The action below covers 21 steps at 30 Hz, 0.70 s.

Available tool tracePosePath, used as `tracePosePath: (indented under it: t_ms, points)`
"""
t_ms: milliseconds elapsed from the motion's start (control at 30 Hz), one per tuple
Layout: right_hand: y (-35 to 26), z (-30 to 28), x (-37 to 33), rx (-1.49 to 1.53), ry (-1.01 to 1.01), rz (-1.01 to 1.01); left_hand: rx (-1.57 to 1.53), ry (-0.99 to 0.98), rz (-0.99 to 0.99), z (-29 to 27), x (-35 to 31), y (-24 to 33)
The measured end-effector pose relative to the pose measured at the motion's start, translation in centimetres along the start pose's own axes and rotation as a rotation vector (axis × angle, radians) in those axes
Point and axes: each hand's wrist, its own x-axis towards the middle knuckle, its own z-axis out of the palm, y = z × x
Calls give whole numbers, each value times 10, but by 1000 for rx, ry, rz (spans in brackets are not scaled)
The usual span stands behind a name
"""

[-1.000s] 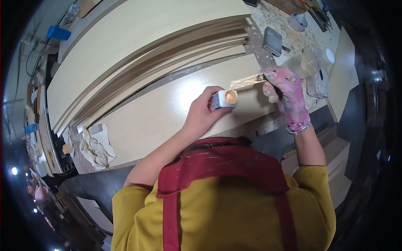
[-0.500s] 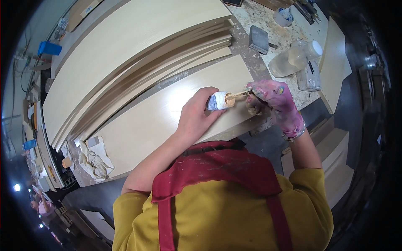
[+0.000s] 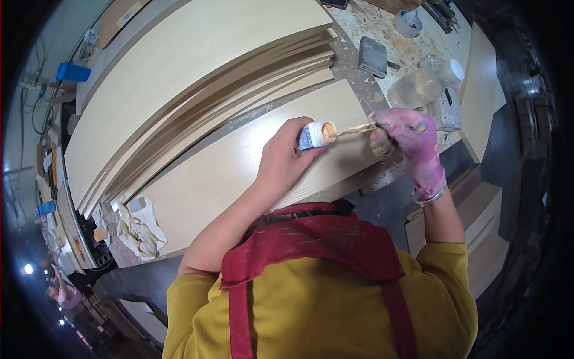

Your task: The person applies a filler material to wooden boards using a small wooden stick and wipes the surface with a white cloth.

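Note:
My bare left hand [image 3: 282, 154] is wrapped round a small white jar [image 3: 310, 136] with a blue label. The jar lies tilted, its mouth facing right, and tan paste shows inside. In a stained pink glove, my right hand [image 3: 411, 139] pinches a thin stick [image 3: 357, 129] smeared with the same paste. The stick's left tip is at the jar's mouth; whether it touches the paste I cannot tell. Both hands are above a pale wooden board [image 3: 221, 179] lying on the workbench.
Behind the board rises a stack of pale panels [image 3: 197, 66]. A crumpled cloth [image 3: 140, 230] lies at the board's left end. To the right are a grey block [image 3: 372, 57], a clear bottle [image 3: 418, 84] with a white cap and a small tub [image 3: 408, 24]. A person [image 3: 67, 294] is far left.
My right hand has moved to the right, drawing the stick partly out of the jar, so more of its length shows. The jar's mouth now faces slightly more upward.

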Motion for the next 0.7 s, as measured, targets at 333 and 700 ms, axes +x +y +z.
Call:
tracePosePath:
  t_ms: [333, 700]
  points:
    - [3, 6, 4, 147, 111, 106, -111, -46, -71, 5, 2, 0]
    - [24, -32, 34, 295, 348, -73, -253, -81, -209, 5, -2, -19]
